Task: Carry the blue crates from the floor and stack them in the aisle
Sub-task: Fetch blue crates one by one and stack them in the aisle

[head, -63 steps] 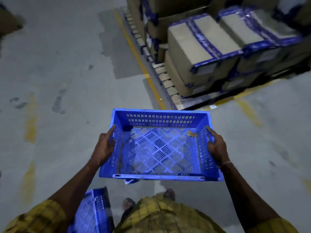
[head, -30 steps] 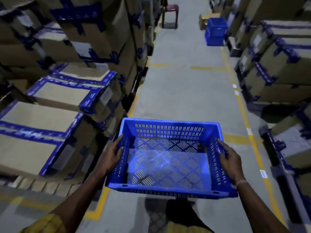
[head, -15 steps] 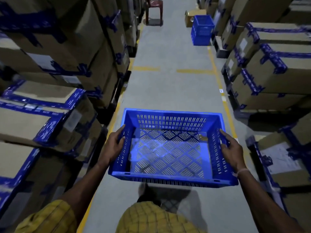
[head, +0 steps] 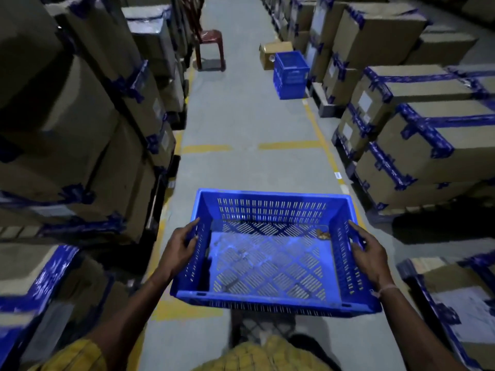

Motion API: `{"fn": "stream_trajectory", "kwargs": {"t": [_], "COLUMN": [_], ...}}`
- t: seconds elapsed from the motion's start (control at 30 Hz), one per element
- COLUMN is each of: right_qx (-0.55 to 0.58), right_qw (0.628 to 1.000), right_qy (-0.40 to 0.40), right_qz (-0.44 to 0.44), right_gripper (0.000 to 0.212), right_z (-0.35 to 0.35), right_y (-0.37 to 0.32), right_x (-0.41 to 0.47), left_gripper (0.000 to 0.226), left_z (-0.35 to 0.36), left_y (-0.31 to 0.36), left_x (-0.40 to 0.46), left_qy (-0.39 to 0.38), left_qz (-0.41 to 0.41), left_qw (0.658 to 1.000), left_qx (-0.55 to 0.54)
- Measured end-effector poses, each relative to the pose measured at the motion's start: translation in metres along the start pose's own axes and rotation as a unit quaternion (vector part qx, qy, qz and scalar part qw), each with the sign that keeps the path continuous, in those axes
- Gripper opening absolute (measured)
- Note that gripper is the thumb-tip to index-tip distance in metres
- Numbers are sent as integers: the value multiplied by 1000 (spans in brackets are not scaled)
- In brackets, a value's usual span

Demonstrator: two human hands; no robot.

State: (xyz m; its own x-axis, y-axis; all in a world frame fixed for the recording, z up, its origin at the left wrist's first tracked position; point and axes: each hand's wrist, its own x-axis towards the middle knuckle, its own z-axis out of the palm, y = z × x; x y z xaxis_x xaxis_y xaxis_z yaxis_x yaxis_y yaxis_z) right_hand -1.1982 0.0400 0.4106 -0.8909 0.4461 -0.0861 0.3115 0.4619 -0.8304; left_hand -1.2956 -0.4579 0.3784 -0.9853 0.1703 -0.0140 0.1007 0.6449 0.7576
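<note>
I carry an empty blue perforated crate (head: 270,255) at waist height, level, in the middle of the aisle. My left hand (head: 180,247) grips its left rim, thumb on top. My right hand (head: 368,254) grips the right rim the same way. A bit of brown debris lies in the crate's far right corner. Far ahead, on the right side of the aisle, a stack of blue crates (head: 290,74) stands on the floor.
Taped cardboard boxes (head: 417,145) on pallets line both sides of the grey aisle floor (head: 249,113). A red plastic chair (head: 210,46) stands far ahead on the left. An open cardboard box (head: 273,50) sits behind the crate stack. Yellow lines mark the floor.
I have turned from open floor into the aisle and walked forward with the crate. The stack of crates and the chair are nearer. Both hands keep the same hold.
</note>
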Motion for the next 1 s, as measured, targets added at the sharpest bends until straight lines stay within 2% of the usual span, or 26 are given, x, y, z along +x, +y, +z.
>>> {"fn": "stream_trajectory", "kwargs": {"t": [0.2,0.33,0.6,0.73,0.83,1.0], "right_qx": [17,25,45,62,66,52], "right_qw": [1000,1000,999,998,998,998], "right_qy": [5,3,-10,-3,-14,-27], "right_qz": [16,11,14,17,7,-2], "right_gripper": [54,56,58,55,52,57], "right_z": [21,37,43,39,40,59], "right_y": [-27,-29,-69,-111,-134,-154], "right_x": [124,231,437,529,594,706], "left_gripper": [60,59,57,58,53,53], "left_z": [-11,6,30,34,39,44], "left_y": [12,-9,52,59,75,81], "left_x": [157,273,449,538,588,691], "left_qy": [0,-30,22,23,55,60], "left_qz": [14,9,-19,-18,-36,-34], "left_qw": [1000,999,1000,1000,997,996], "left_qx": [-3,-13,12,-12,-30,-47]}}
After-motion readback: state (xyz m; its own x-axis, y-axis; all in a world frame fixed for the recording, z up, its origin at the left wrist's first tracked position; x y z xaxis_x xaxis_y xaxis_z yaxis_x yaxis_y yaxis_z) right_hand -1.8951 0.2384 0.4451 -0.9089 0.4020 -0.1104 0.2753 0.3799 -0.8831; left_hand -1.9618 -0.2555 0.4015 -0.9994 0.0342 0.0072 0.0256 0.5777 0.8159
